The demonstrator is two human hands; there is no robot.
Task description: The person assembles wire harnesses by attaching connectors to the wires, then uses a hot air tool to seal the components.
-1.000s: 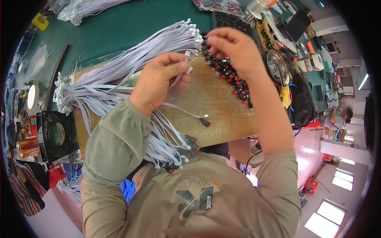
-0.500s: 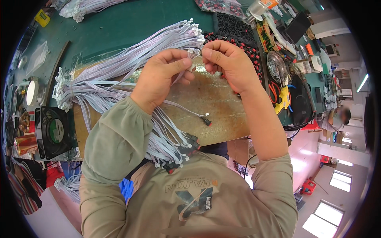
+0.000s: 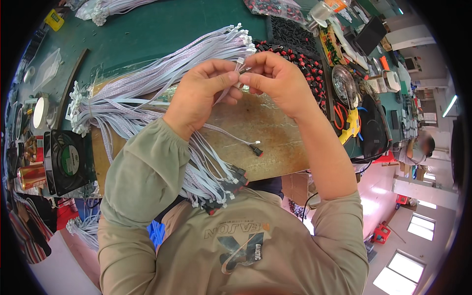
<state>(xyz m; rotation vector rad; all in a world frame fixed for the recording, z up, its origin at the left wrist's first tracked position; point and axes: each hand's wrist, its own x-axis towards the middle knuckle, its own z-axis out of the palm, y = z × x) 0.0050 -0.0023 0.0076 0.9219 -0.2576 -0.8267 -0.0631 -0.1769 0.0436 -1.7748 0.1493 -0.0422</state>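
My left hand (image 3: pixel 202 93) is closed in a pinch on the end of a light ribbon cable, whose small white connector (image 3: pixel 240 62) sticks up above the fingertips. Against it, my right hand (image 3: pixel 279 82) pinches a small dark piece (image 3: pixel 244 70); the fingers partly cover it and its exact kind cannot be made out. Both hands meet over a brown board (image 3: pixel 268 125). Behind them lies a large bundle of ribbon cables (image 3: pixel 172 69) with white connectors. Nearer my body, another cable bundle (image 3: pixel 199 160) ends in black-and-red connectors; one loose black-and-red connector (image 3: pixel 255 150) lies on the board.
Red-and-black parts (image 3: pixel 314 73) are heaped behind my right hand, beside a tray of black parts (image 3: pixel 291 37). At right are a metal bowl (image 3: pixel 342 81) and a yellow-handled tool (image 3: pixel 350 125). A black fan (image 3: pixel 68 162) stands at left. Another person (image 3: pixel 418 147) is far right.
My right hand has moved left to meet the left fingertips, and a dark piece now shows between them. The left hand has stayed nearly in place.
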